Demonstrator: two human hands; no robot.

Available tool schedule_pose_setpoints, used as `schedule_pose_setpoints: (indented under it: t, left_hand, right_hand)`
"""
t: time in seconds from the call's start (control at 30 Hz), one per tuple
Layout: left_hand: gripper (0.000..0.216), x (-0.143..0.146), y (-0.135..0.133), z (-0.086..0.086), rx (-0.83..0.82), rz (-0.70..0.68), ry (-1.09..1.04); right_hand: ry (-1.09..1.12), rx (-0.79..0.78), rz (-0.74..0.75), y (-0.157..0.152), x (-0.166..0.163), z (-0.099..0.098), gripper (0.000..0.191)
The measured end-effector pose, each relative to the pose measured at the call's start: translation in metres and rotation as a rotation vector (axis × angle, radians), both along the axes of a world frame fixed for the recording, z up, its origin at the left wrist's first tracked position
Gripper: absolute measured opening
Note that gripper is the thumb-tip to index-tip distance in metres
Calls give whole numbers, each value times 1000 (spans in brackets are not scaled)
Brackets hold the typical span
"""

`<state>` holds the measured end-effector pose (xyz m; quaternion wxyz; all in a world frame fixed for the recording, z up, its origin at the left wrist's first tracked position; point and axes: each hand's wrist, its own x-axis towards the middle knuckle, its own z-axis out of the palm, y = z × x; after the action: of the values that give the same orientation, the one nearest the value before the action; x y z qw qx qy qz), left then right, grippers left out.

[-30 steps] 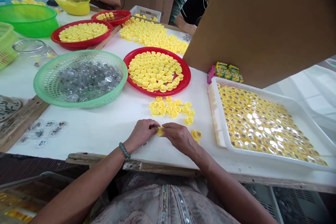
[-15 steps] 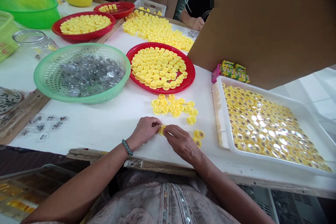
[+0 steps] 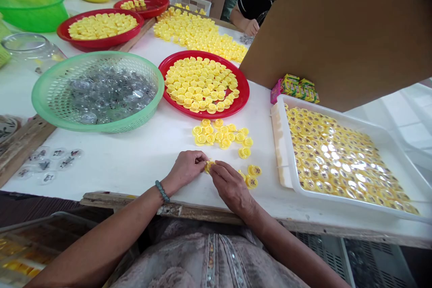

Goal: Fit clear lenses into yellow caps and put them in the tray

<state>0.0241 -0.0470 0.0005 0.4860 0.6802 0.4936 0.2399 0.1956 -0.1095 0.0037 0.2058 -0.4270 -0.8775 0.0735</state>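
Between the fingertips of both hands is a small round yellow plastic piece [image 3: 209, 166] with a dark printed mark. My left hand [image 3: 187, 169], with a beaded bracelet at the wrist, pinches its left side. Fingers of my right hand [image 3: 232, 185] close on its right side and partly cover it. Just right of that hand lie a few yellow pieces with printed faces [image 3: 253, 176]. Beyond the hands, a loose group of plain yellow cup-like pieces [image 3: 221, 134] rests on the white table [image 3: 135, 166]. Clear printed discs [image 3: 50, 162] lie far to the left.
A green strainer basket [image 3: 43, 108] holds clear discs. Behind the loose pieces stands a red tray [image 3: 245, 99] of yellow pieces. At right is a white tray [image 3: 286, 166] filled with printed pieces, beside a cardboard panel [image 3: 330, 31]. Two co-workers sit across the table.
Both hands keep hold of the yellow piece, with slight finger movement. The view has shifted a little, and one more yellow piece shows beside my right hand. A clear bit by my left wrist is no longer visible.
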Motion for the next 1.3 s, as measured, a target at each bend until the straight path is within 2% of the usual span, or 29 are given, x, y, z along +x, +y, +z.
schedule_pose_setpoints:
  t: [0.33, 0.43, 0.6, 0.77, 0.93, 1.07, 1.3]
  left_hand:
    - [17, 1, 1, 1, -42, 2, -8]
    - [17, 1, 1, 5, -54, -12, -2]
    - [14, 2, -3, 8, -202, 7, -36]
    - [16, 8, -13, -2, -336, 36, -126]
    - [17, 16, -20, -2, -384, 45, -215]
    - [16, 17, -21, -1, -367, 82, -175]
    - [19, 18, -21, -7, -296, 63, -95]
  right_hand:
    - [17, 7, -8, 2, -1, -7, 22]
    - [101, -11, -37, 4, 1, -7, 21]
    - [289, -48, -167, -2, 12, 0, 16]
    - [221, -26, -242, -8, 20, 4, 15]
    - [175, -99, -240, -9, 20, 2, 16]
    - [204, -103, -208, -12, 21, 2, 18]
    - [-23, -50, -52, -14, 23, 7, 20]
